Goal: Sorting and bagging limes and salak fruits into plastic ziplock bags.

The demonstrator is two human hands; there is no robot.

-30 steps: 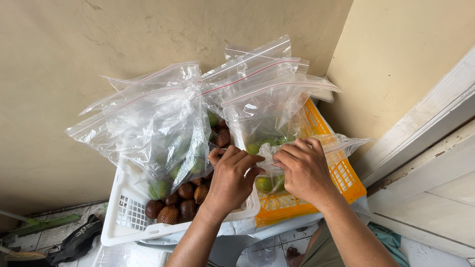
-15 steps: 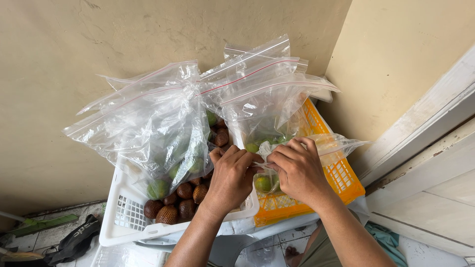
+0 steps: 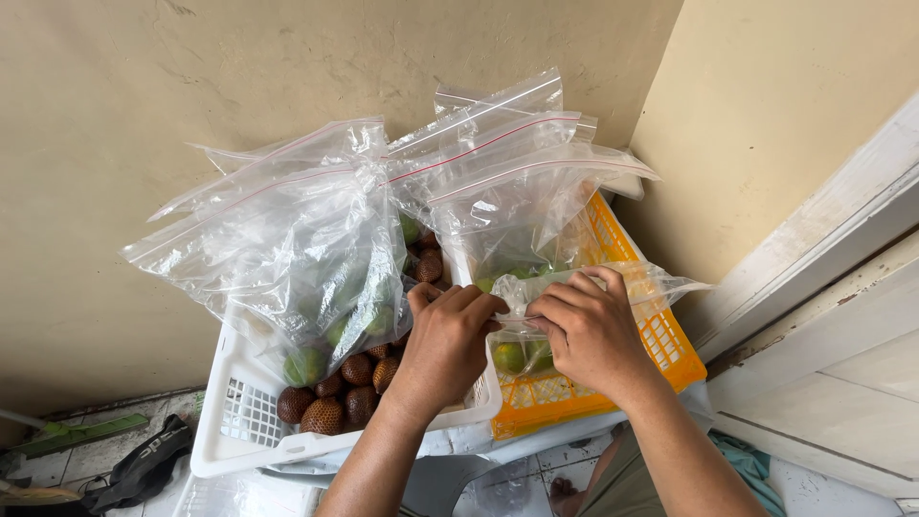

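Leftmost, a white slotted plastic basket (image 3: 251, 414) holds brown scaly fruits (image 3: 330, 402) and green round fruits (image 3: 304, 366), with clear zip-seal plastic bags (image 3: 287, 230) bunched above it. Next, the left hand (image 3: 445, 345) and right hand (image 3: 589, 330) both pinch the top edge of a small clear plastic bag of green fruits (image 3: 522, 349), near the centre. Right of it, partly beneath, sits an orange slotted plastic basket (image 3: 661, 335).

We count two baskets, a white basket (image 3: 251, 433) on the left and an orange basket (image 3: 661, 347) on the right, several clear zip bags (image 3: 287, 239) too bunched to number, about six brown scaly fruits (image 3: 324, 415), and two hands.
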